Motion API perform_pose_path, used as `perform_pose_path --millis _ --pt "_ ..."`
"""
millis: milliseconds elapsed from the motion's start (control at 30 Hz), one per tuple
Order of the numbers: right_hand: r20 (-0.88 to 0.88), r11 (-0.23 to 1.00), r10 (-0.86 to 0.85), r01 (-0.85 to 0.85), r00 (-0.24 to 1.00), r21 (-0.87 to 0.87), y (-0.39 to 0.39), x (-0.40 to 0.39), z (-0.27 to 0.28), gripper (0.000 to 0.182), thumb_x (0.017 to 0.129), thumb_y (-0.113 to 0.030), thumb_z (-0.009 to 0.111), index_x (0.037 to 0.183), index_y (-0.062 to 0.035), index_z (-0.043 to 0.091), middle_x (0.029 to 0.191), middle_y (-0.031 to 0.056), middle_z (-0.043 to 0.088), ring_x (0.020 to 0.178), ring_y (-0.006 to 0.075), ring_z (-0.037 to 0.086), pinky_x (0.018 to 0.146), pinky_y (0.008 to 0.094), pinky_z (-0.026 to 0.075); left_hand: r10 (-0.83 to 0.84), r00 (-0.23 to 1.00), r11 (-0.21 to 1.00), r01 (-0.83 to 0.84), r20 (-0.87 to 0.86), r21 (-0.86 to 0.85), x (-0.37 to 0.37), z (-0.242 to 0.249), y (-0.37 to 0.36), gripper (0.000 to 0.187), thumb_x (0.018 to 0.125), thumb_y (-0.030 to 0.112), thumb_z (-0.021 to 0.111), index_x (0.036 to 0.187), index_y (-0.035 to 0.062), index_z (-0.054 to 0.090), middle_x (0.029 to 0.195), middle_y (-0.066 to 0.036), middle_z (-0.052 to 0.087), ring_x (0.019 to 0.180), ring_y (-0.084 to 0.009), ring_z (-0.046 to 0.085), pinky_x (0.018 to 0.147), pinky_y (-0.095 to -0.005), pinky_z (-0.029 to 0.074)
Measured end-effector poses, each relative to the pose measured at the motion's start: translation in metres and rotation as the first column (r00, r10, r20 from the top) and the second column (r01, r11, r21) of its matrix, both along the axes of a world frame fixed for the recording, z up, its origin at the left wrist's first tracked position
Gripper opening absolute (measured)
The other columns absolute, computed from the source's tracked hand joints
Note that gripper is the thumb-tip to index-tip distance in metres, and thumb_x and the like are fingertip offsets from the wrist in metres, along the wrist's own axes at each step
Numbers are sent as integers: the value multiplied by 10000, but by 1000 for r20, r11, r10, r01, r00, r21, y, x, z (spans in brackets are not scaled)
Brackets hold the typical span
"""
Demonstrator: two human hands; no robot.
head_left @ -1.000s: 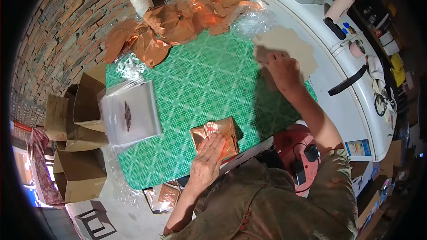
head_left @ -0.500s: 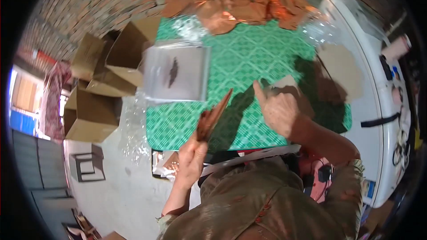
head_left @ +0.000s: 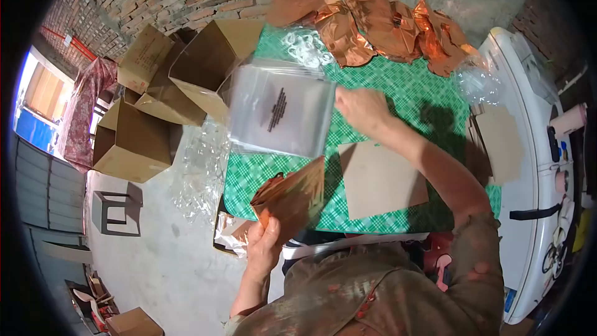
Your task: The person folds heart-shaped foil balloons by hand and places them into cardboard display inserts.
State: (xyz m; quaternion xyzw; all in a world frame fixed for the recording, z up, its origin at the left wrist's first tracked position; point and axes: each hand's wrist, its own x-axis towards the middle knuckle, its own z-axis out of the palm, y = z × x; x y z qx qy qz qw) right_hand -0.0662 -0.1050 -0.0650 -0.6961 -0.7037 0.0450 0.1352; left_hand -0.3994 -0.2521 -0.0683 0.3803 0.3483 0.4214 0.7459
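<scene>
My left hand [head_left: 264,242] is closed around the lower end of a folded copper-coloured foil sheet [head_left: 292,202], which tilts up over the table's front edge. Its layers show along the upper left side. My right hand [head_left: 365,111] reaches across the table, fingers pinched at the right edge of the top clear plastic bag [head_left: 305,121] in a stack with dark printing in the middle. My fingertips are partly hidden there. Below my right forearm a beige cardboard sheet [head_left: 379,180] lies flat on the green checked tablecloth [head_left: 398,87].
Crumpled copper foil [head_left: 379,22] lies along the table's back edge, beside white plastic loops [head_left: 308,48]. More cardboard sheets [head_left: 497,143] rest at the right, next to a white appliance [head_left: 528,211]. Open cardboard boxes [head_left: 134,143] stand at the left. Clear plastic film [head_left: 202,174] hangs by the table.
My right hand has moved from above the cardboard sheet over to the plastic bag stack, and its pointing finger has closed. The foil in my left hand has turned, showing its broad face. The view has shifted.
</scene>
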Motion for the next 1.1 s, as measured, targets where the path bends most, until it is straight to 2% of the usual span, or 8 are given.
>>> perform_pose_path --millis 100,133,300,400,500,533,600,1100 --pt "-54 953 23 -6 998 304 60 30 -12 153 946 -229 644 969 -83 686 957 144 707 945 380 704 796 527 552 -17 997 998 21 75 -60 1 -4 1 493 1095 262 561 1495 -14 477 1408 -111 601 1282 -229 593 1106 -414 474" --pt "-33 931 36 -22 999 365 76 35 -14 132 931 -207 658 970 -85 693 972 140 701 952 376 698 805 519 552 -34 999 998 35 14 -54 1 -7 2 591 1068 349 599 1503 -21 449 1470 -159 560 1375 -320 543 1146 -511 443" --pt "75 829 12 -52 997 557 132 47 -52 88 875 -149 713 936 -87 721 960 113 684 945 352 682 847 483 551 -28 1000 987 26 -10 -160 -2 -15 4 447 1074 305 596 1391 -6 547 1381 -140 608 1289 -275 585 1090 -465 471" --pt "5 911 -52 45 999 409 159 67 -74 132 912 -136 707 1037 -93 712 928 108 689 898 288 695 793 451 559 12 996 989 0 85 -148 3 -13 4 376 1080 255 584 1357 2 565 1317 -95 634 1241 -221 598 1092 -418 456" --pt "-595 958 145 38 791 283 147 90 -72 156 941 -145 702 1078 -71 712 880 70 680 810 161 657 716 361 531 5 988 988 18 151 -152 -9 -27 3 331 1079 248 586 1311 13 584 1278 -76 639 1228 -207 594 1075 -413 457" --pt "-683 968 68 118 727 222 127 83 -51 181 983 -181 685 1102 -47 715 851 21 668 757 85 587 658 279 476 31 991 985 -9 130 -171 -3 -18 6 317 1078 247 588 1297 18 588 1266 -70 640 1226 -204 591 1070 -411 457" --pt "-791 994 -33 101 611 37 87 81 -16 199 1000 -194 678 1113 -36 719 856 3 666 751 82 577 656 264 469 45 993 980 -23 108 -196 2 -10 12 300 1078 245 589 1283 26 594 1252 -64 641 1231 -202 587 1071 -410 455" --pt "-916 997 -78 36 393 -69 -60 98 -1 189 1031 -183 624 1104 -9 633 1004 40 674 885 104 621 699 268 497 33 994 976 -9 106 -218 14 -1 8 455 1073 297 612 1445 54 516 1444 -117 581 1319 -279 582 1131 -474 465"
